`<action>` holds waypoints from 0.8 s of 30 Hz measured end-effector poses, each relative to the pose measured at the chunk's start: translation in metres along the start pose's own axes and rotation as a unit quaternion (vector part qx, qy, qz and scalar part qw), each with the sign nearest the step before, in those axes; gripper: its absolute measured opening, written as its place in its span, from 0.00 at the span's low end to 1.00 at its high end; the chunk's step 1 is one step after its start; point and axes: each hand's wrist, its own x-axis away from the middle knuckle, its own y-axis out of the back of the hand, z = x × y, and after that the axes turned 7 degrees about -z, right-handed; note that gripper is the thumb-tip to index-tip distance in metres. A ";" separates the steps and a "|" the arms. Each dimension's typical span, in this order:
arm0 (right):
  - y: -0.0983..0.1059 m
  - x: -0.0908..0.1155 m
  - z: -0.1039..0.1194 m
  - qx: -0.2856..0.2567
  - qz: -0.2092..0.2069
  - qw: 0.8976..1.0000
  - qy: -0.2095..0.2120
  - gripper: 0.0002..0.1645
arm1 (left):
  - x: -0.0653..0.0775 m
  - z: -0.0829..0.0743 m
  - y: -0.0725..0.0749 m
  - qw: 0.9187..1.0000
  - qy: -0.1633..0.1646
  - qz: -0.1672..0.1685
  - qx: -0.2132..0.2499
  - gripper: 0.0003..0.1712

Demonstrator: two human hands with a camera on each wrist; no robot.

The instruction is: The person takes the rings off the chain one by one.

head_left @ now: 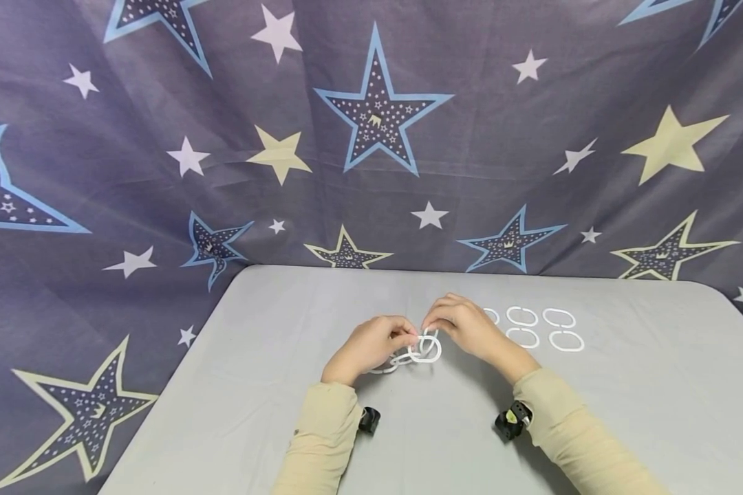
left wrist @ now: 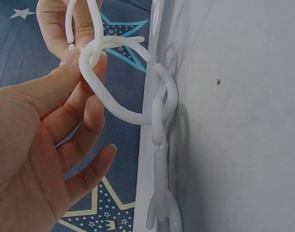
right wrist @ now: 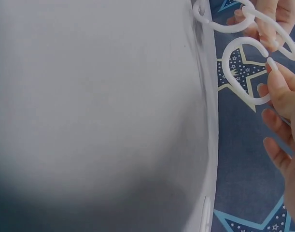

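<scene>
My left hand pinches a white oval plastic link between thumb and forefinger, its other fingers spread loosely below. That link is the end of a chain of white links trailing down to the table by the left hand. Close by, my right hand holds another white link by thumb and fingertips; a small gap shows in its ring beside the thumb. In the left wrist view the two held links overlap at the left fingertips.
Several loose white links lie in two rows on the grey-covered table, right of the right hand. A star-patterned curtain hangs behind the table. Black cameras sit on both wrists.
</scene>
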 end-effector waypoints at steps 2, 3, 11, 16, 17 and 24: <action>0.000 0.001 0.000 -0.002 0.001 1.000 -0.020 0.06 | 0.000 -0.001 0.001 1.000 0.001 -0.001 0.001 0.08; 0.000 0.002 0.000 -0.004 0.003 0.999 -0.038 0.07 | 0.000 -0.001 0.001 1.000 0.003 -0.001 0.000 0.08; 0.008 0.009 0.007 -0.026 0.007 0.979 -0.204 0.05 | 0.002 0.000 0.000 1.000 0.015 -0.012 -0.002 0.07; 0.017 0.014 0.010 -0.040 -0.022 0.967 -0.252 0.05 | 0.001 0.000 -0.001 1.000 0.019 -0.015 -0.004 0.05; 0.019 0.015 0.010 -0.041 -0.026 0.964 -0.260 0.05 | 0.001 0.000 -0.001 1.000 0.019 -0.016 -0.005 0.05; 0.033 0.024 0.008 -0.039 -0.036 0.948 -0.313 0.06 | 0.002 0.001 0.000 0.999 0.019 -0.026 -0.013 0.06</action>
